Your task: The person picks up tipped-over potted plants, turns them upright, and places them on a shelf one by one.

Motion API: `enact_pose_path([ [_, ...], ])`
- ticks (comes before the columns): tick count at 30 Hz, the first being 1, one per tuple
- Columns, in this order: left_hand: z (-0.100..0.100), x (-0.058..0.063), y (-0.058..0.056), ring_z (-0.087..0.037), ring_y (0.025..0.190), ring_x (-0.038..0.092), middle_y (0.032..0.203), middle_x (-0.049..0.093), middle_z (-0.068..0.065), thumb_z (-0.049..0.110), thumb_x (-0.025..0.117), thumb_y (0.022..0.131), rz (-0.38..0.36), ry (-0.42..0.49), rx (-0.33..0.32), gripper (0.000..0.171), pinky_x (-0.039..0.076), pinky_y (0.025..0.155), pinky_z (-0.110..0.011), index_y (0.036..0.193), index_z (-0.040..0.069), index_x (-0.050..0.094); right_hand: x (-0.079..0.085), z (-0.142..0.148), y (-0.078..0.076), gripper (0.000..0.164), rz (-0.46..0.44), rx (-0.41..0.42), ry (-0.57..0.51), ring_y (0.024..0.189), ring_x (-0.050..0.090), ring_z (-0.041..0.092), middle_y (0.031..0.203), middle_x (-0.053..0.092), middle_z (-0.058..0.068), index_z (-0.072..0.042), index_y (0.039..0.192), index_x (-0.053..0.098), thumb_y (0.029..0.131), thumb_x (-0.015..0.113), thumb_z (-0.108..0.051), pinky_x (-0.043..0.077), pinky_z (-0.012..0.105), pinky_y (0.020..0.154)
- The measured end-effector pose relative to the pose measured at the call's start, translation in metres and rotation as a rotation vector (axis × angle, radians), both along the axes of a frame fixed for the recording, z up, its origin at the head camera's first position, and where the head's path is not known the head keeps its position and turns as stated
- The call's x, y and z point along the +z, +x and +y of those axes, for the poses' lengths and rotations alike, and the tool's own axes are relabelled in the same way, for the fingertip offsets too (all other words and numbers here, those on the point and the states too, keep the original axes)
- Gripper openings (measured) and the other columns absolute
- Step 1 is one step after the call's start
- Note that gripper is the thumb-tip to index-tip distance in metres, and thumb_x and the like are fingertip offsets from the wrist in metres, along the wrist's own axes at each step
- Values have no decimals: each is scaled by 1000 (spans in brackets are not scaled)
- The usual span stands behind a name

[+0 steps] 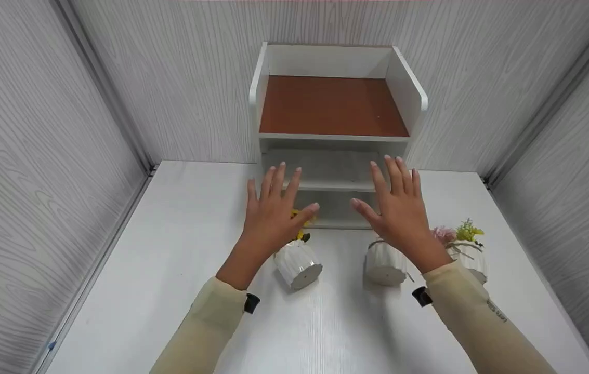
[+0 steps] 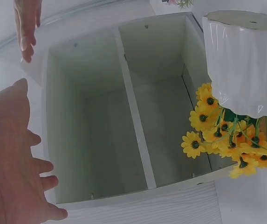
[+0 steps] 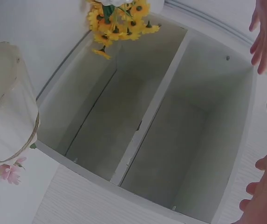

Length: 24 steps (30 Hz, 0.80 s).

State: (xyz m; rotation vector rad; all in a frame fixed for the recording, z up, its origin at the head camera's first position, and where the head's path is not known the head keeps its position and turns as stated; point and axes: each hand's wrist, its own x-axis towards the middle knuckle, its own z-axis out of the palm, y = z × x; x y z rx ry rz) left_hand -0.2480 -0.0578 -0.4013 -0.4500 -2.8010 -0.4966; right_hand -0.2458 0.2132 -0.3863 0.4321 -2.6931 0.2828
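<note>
In the head view, two hands reach toward the white shelf unit (image 1: 333,137). The left hand (image 1: 269,223) and right hand (image 1: 402,221) have straight, spread fingers, thumbs angled inward. On the table (image 1: 112,270), a ribbed white pot (image 1: 294,259) lies tipped just nearer than the left hand, a middle pot (image 1: 385,259) nearer than the right, and a third pot (image 1: 470,254) farther right.

The left wrist view shows the left fingers fanned, apart from the pot, whose yellow flowers (image 2: 238,136) show against the lower compartment (image 2: 163,116).

In the right wrist view, the right fingers stand apart from the middle pot and its pink flowers (image 3: 8,173).
</note>
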Motion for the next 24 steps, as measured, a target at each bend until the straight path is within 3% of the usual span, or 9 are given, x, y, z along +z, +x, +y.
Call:
enact_pose_path([
  [6, -5, 5, -7, -30, 154, 17, 168, 18, -10, 70, 35, 99, 68, 89, 21, 83, 10, 125, -56, 164, 20, 17, 3, 5, 3, 87, 0, -9, -25, 155, 6, 35, 168, 12, 14, -16, 163, 17, 98, 46, -66, 2, 56, 125],
  [13, -14, 8, -28, -29, 146, 34, 161, 33, -12, 51, 48, 102, 233, 316, 90, 73, 33, 120, -47, 160, 11, 28, 5, 18, 9, 87, -1, -30, -74, 154, 9, 38, 167, 13, 16, -15, 163, 17, 99, 47, -65, 6, 56, 125],
  [17, -15, 10, -41, -26, 147, 31, 162, 28, -11, 50, 48, 103, 219, 456, 100, 74, 43, 113, -46, 161, 11, 23, 3, 26, 15, 87, -19, -55, -106, 154, 9, 38, 166, 14, 16, -15, 163, 16, 98, 48, -64, 9, 58, 124],
  [20, -16, 14, -50, -26, 149, 29, 163, 25, -11, 49, 48, 103, 207, 544, 99, 76, 42, 113, -47, 161, 11, 20, 1, 30, 19, 87, -18, -67, -121, 154, 10, 38, 166, 14, 17, -14, 163, 17, 99, 48, -64, 11, 59, 123],
  [24, -17, 23, -63, -26, 147, 31, 162, 24, -13, 47, 50, 103, 245, 625, 103, 76, 40, 115, -45, 161, 8, 19, -3, 36, 25, 84, 11, -75, -154, 153, 12, 38, 165, 17, 17, -11, 161, 22, 99, 52, -59, 16, 60, 121],
])
